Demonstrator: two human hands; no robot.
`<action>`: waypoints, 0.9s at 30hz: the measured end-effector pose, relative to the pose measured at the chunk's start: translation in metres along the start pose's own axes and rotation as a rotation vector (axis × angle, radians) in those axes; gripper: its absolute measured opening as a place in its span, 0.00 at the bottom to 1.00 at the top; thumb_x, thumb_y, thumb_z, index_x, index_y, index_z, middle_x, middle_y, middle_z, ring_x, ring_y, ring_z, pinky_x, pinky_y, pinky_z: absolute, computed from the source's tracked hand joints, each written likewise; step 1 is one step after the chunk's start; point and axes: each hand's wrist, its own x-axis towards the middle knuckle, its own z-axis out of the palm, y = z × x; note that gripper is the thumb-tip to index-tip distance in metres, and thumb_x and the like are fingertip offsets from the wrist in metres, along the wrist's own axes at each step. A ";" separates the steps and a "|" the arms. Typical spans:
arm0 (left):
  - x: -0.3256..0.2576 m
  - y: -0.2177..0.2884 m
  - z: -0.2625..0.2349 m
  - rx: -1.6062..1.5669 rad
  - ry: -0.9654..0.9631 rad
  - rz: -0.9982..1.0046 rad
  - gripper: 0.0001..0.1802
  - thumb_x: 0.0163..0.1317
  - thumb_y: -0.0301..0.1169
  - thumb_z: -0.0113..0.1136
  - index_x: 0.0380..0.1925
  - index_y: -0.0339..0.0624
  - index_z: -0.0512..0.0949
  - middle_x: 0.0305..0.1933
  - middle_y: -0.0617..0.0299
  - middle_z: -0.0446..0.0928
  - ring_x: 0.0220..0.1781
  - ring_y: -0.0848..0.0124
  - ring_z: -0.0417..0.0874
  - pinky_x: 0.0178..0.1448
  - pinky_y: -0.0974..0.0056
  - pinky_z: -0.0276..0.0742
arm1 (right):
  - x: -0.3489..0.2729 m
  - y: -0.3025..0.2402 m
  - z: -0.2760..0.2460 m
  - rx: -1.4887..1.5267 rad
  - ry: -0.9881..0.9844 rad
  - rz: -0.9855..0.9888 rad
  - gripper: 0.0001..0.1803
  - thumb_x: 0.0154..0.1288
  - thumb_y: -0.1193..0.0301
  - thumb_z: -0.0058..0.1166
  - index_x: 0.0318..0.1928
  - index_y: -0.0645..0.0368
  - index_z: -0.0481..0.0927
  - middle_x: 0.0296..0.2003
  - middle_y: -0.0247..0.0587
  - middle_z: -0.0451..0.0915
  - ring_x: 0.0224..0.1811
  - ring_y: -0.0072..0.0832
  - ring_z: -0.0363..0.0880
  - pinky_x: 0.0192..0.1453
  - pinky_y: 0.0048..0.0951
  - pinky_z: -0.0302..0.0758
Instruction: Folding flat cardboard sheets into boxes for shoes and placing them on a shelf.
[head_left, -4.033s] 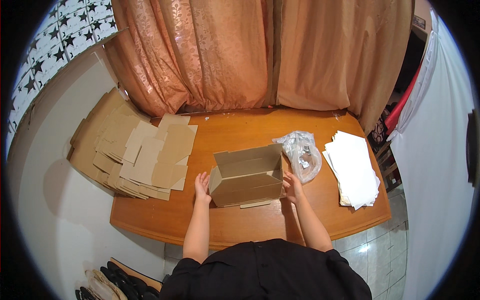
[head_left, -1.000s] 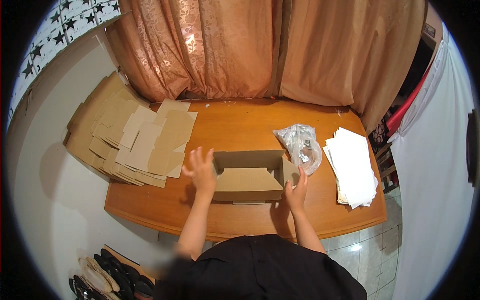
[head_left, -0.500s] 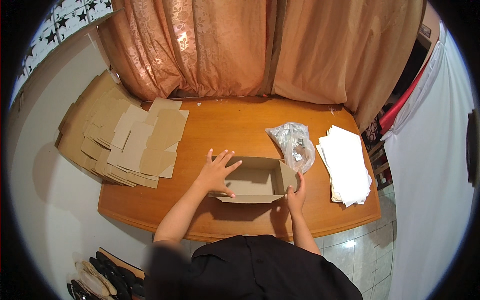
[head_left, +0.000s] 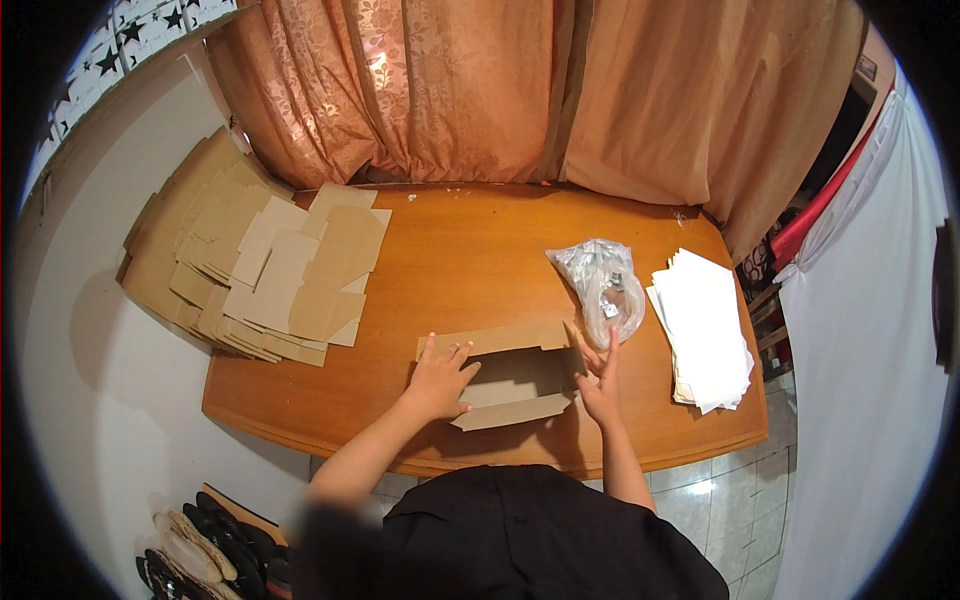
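A brown cardboard box (head_left: 505,375), open at the top, sits near the front edge of the wooden table (head_left: 470,250). My left hand (head_left: 440,378) lies flat on the box's left side, fingers spread over the folded-in flap. Against the right end of the box, my right hand (head_left: 602,380) presses with fingers pointing up. Neither hand grips anything.
A stack of flat cardboard blanks (head_left: 255,265) overhangs the table's left end. A clear plastic bag (head_left: 603,285) with small items lies right of the box, and a pile of white sheets (head_left: 705,330) beyond it. Curtains hang behind; shoes (head_left: 200,550) sit on the floor at lower left.
The box has been turned from standing with its opening facing me to lying lower with flaps folded in. My left hand moved from the left wall onto the box's left flap.
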 end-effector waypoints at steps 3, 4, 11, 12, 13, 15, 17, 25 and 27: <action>0.000 -0.011 0.006 -0.093 0.037 0.025 0.39 0.48 0.55 0.62 0.58 0.48 0.69 0.67 0.55 0.60 0.68 0.61 0.61 0.68 0.38 0.47 | 0.003 -0.002 -0.014 -0.308 -0.274 -0.073 0.34 0.58 0.72 0.55 0.65 0.62 0.61 0.58 0.50 0.70 0.62 0.38 0.67 0.65 0.34 0.62; 0.000 -0.015 0.008 -0.097 0.038 0.029 0.39 0.48 0.55 0.62 0.58 0.48 0.69 0.67 0.55 0.60 0.68 0.61 0.61 0.68 0.38 0.47 | 0.004 -0.003 -0.015 -0.212 -0.257 -0.006 0.32 0.57 0.64 0.59 0.60 0.62 0.68 0.59 0.48 0.70 0.61 0.36 0.68 0.63 0.35 0.65; 0.011 -0.030 0.003 -0.237 -0.125 -0.274 0.38 0.49 0.58 0.60 0.55 0.45 0.71 0.63 0.52 0.65 0.65 0.55 0.64 0.68 0.35 0.44 | 0.003 -0.024 -0.003 -0.461 -0.431 -0.057 0.31 0.53 0.65 0.60 0.58 0.60 0.70 0.55 0.51 0.72 0.56 0.42 0.72 0.59 0.36 0.68; 0.015 -0.019 0.002 -0.125 -0.103 -0.397 0.40 0.49 0.59 0.59 0.55 0.43 0.70 0.63 0.49 0.63 0.66 0.54 0.62 0.68 0.34 0.40 | -0.001 -0.029 0.004 -0.500 -0.412 -0.030 0.31 0.51 0.64 0.59 0.57 0.60 0.70 0.53 0.51 0.73 0.55 0.44 0.73 0.58 0.36 0.69; 0.019 -0.011 0.000 -0.012 -0.082 -0.519 0.42 0.48 0.61 0.58 0.55 0.40 0.70 0.63 0.46 0.62 0.67 0.54 0.60 0.69 0.33 0.37 | -0.004 -0.033 0.011 -0.539 -0.393 -0.003 0.31 0.50 0.64 0.59 0.56 0.60 0.71 0.51 0.52 0.74 0.53 0.45 0.73 0.57 0.37 0.69; 0.023 0.000 0.001 -0.012 -0.129 -0.491 0.47 0.47 0.64 0.58 0.56 0.35 0.68 0.65 0.41 0.59 0.70 0.50 0.54 0.69 0.32 0.32 | -0.009 -0.037 0.024 -0.670 -0.352 -0.064 0.29 0.51 0.63 0.56 0.55 0.61 0.72 0.49 0.51 0.74 0.52 0.46 0.73 0.57 0.38 0.69; 0.018 0.011 0.012 -0.205 0.008 -0.381 0.48 0.46 0.63 0.59 0.57 0.34 0.66 0.67 0.41 0.54 0.72 0.49 0.48 0.68 0.31 0.32 | -0.015 -0.037 0.030 -0.673 -0.220 -0.039 0.26 0.54 0.65 0.50 0.55 0.62 0.71 0.50 0.52 0.73 0.53 0.48 0.72 0.58 0.38 0.69; -0.010 -0.004 0.045 -0.413 0.289 -0.061 0.36 0.51 0.49 0.62 0.55 0.39 0.67 0.67 0.48 0.57 0.71 0.53 0.53 0.68 0.33 0.39 | -0.013 0.060 -0.023 -0.146 0.256 0.262 0.17 0.62 0.66 0.38 0.40 0.66 0.75 0.32 0.45 0.76 0.33 0.32 0.73 0.41 0.33 0.70; -0.012 -0.026 0.075 -0.582 0.440 -0.123 0.33 0.50 0.45 0.64 0.54 0.41 0.68 0.65 0.50 0.61 0.68 0.55 0.58 0.67 0.34 0.42 | -0.014 0.066 -0.025 -0.029 0.330 0.420 0.17 0.63 0.64 0.36 0.38 0.64 0.76 0.30 0.40 0.75 0.30 0.28 0.72 0.40 0.29 0.71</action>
